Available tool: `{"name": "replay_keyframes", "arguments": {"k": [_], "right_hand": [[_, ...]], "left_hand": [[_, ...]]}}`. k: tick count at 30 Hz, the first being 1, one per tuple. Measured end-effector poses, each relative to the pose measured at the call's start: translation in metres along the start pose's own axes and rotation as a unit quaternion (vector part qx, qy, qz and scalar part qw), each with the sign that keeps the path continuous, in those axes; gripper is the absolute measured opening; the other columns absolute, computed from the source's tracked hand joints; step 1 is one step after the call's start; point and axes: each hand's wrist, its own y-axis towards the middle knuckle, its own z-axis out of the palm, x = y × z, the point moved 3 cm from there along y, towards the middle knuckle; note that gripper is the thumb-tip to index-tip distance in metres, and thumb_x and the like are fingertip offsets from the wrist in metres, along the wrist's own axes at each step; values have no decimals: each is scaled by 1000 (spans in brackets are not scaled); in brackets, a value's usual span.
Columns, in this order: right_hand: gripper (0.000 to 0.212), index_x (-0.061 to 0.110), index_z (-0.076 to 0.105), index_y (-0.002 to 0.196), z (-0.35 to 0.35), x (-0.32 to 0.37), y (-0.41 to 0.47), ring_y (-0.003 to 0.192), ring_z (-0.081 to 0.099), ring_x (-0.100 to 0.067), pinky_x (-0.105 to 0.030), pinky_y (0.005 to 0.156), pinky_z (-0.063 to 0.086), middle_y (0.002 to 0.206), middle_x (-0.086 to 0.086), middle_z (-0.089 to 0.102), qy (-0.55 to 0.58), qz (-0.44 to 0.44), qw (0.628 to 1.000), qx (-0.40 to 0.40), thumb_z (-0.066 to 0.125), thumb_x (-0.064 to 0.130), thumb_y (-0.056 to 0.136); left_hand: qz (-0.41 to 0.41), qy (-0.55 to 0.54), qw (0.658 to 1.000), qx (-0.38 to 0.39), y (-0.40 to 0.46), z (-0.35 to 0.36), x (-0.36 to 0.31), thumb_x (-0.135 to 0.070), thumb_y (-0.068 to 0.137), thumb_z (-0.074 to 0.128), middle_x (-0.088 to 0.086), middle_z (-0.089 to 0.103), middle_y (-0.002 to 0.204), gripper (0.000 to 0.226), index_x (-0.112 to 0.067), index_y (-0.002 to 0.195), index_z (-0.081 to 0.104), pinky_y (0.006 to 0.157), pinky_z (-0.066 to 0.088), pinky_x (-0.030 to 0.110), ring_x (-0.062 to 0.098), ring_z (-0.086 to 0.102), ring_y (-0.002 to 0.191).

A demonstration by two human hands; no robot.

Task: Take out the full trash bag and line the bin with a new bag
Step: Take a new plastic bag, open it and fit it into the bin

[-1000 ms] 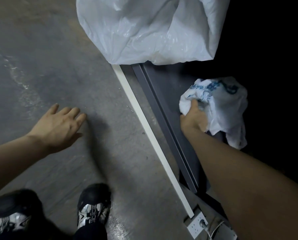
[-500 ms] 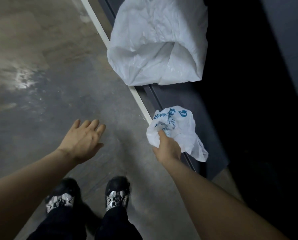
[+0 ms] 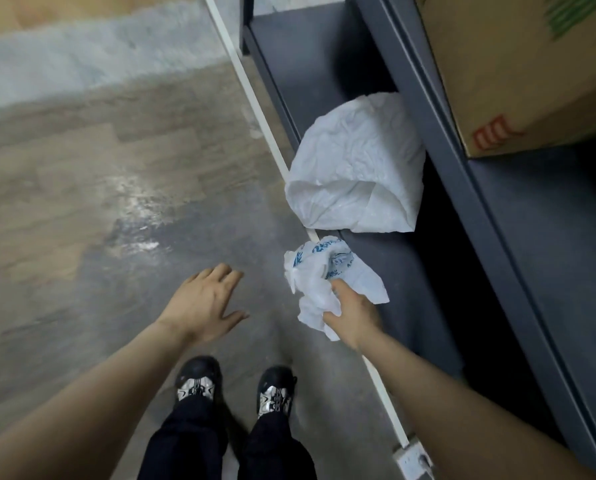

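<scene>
1. The view looks down at a person's two bare forearms, dark trousers and two dark shoes (image 3: 235, 388) with silver uppers, standing on a grey, glossy floor (image 3: 82, 202).
2. The landmark is a large white plastic bag (image 3: 359, 164), bulging and crumpled, which sits on the lowest level of a dark grey metal shelf (image 3: 469, 188), its near edge overhanging the shelf's front lip.
3. Nearer the viewer than that large bag, just beside its bottom edge but not clearly touching it, is a smaller crumpled white bag with blue print (image 3: 324, 275).
4. The right hand (image 3: 353, 315) is clenched around the lower part of this printed bag, holding it in the air above the shelf's front edge.
5. The left hand (image 3: 203, 303) is to the left of the large bag and closer to the viewer, fingers spread and relaxed, palm down, grasping nothing, above the floor.
6. Above and to the right of the large bag, a brown cardboard box (image 3: 518, 67) rests on a higher shelf level.
7. A thin white strip (image 3: 255, 95) runs along the floor past the large bag's left side.
</scene>
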Motion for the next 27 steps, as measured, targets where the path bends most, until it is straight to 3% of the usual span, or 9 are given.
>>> {"name": "replay_keyframes", "arguments": {"k": [5, 8, 11, 15, 18, 21, 24, 27], "right_hand": [[35, 20, 46, 117, -39, 55, -40, 96, 59, -30, -37, 81, 52, 110, -2, 62, 8, -43, 999, 13, 53, 21, 82], [27, 23, 47, 106, -62, 95, -72, 93, 59, -29, -35, 77, 48, 98, 1, 59, 3, -80, 996, 26, 52, 27, 80], [18, 26, 42, 94, -80, 137, -103, 86, 56, -27, -31, 69, 43, 91, 2, 57, 3, -114, 993, 26, 53, 23, 81], [27, 17, 47, 109, -94, 196, -149, 92, 56, -27, -32, 71, 43, 99, -3, 60, -42, -161, 985, 49, 54, 16, 82], [22, 17, 45, 102, -100, 243, -180, 86, 52, -26, -30, 68, 39, 95, -2, 58, -104, -208, 969, 79, 52, 13, 82], [37, 18, 46, 118, -97, 286, -205, 92, 57, -30, -31, 69, 42, 104, -7, 63, -176, -258, 945, 99, 48, 12, 82], [51, 20, 37, 135, -97, 330, -224, 100, 57, -33, -29, 66, 36, 118, -9, 61, -241, -306, 916, 92, 48, 14, 85], [50, 19, 37, 135, -107, 377, -241, 103, 56, -33, -28, 65, 32, 121, -8, 60, -277, -349, 892, 72, 46, 13, 86]], "left_hand": [[-28, -17, 999, -17, -35, -61, 9, -71, 72, 30, 8, 48, 128, 88, -13, 136, 42, 96, 44, 36, 30, 52, 117], [-41, -31, 998, -31, -68, -97, 11, -57, 83, 53, 9, 48, 128, 70, -11, 135, 42, 95, 43, 38, 32, 52, 115], [-57, -29, 997, -40, -107, -134, 17, -55, 84, 53, 8, 46, 129, 69, -12, 136, 39, 97, 42, 37, 30, 50, 117], [-95, -28, 994, -39, -164, -182, 28, -67, 74, 33, 9, 48, 127, 82, -10, 133, 43, 94, 40, 35, 30, 52, 113], [-109, 6, 993, -55, -203, -214, 37, -58, 82, 49, 7, 47, 128, 68, -11, 131, 43, 92, 37, 36, 28, 50, 113], [-124, 11, 989, -76, -238, -242, 46, -53, 84, 54, 7, 45, 130, 67, -12, 135, 39, 93, 35, 36, 29, 49, 115], [-147, 23, 984, -95, -266, -269, 61, -55, 84, 54, 9, 46, 127, 69, -11, 134, 39, 93, 35, 38, 29, 50, 112], [-173, 23, 977, -123, -288, -301, 78, -56, 83, 55, 6, 43, 132, 76, -13, 140, 31, 98, 33, 37, 28, 46, 117]]}}
